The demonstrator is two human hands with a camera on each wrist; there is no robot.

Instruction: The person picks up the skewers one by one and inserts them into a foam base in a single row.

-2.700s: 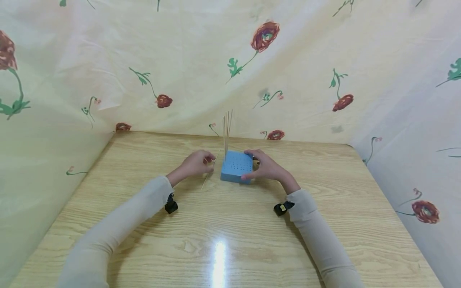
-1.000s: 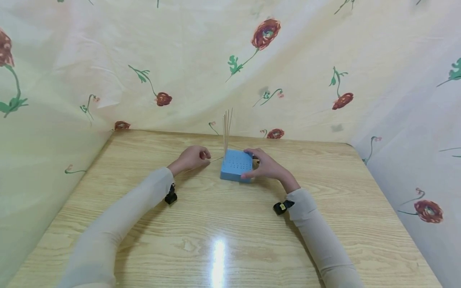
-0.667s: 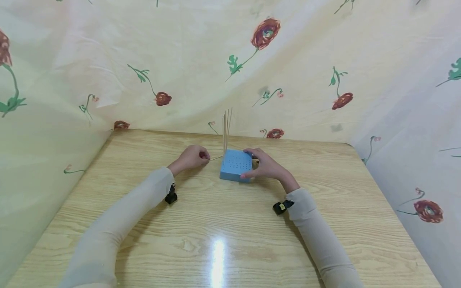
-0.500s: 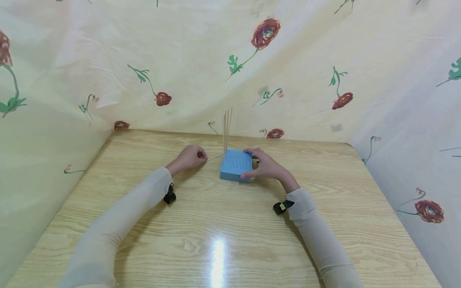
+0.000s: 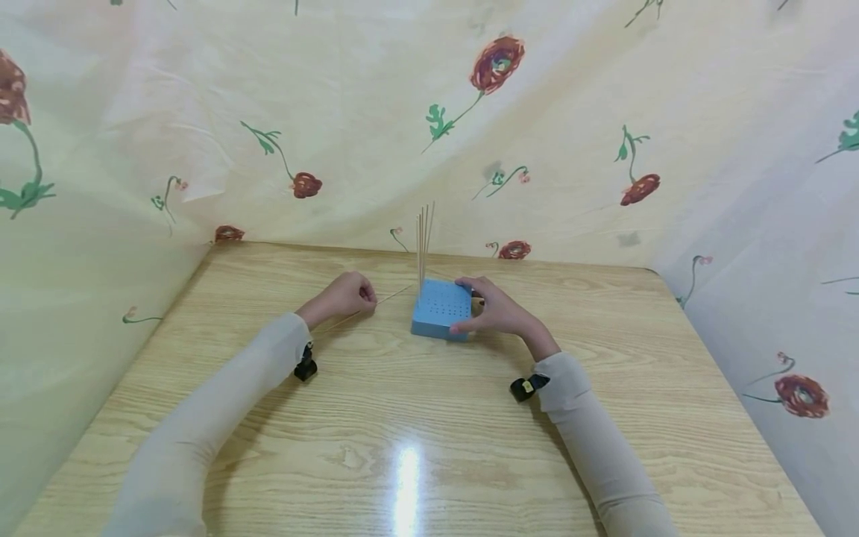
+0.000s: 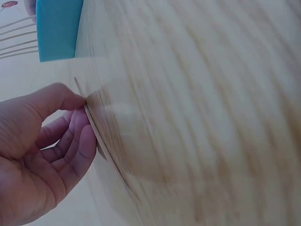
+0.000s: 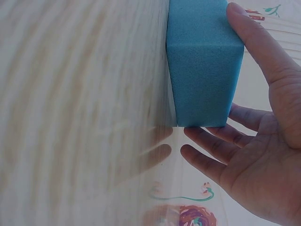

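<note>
My left hand pinches a thin wooden skewer between thumb and fingers, low over the table. The skewer slants, one end pointing toward a blue foam block to its right; the other end runs back under the hand. My right hand holds the block from its right side, thumb at the near edge and fingers at the far side. Small holes dot the top of the block. Several skewers stand upright, slightly fanned, along its left edge. In the right wrist view the block sits flat on the table.
The wood-grain table stretches around both hands, with a bright light reflection near its front. Behind and at the sides hangs a pale floral cloth. Each wrist wears a small black camera.
My left hand has turned the skewer to point toward the block, then slid leftward, away from the block, along the skewer or with it. My right hand and the block have stayed put.
</note>
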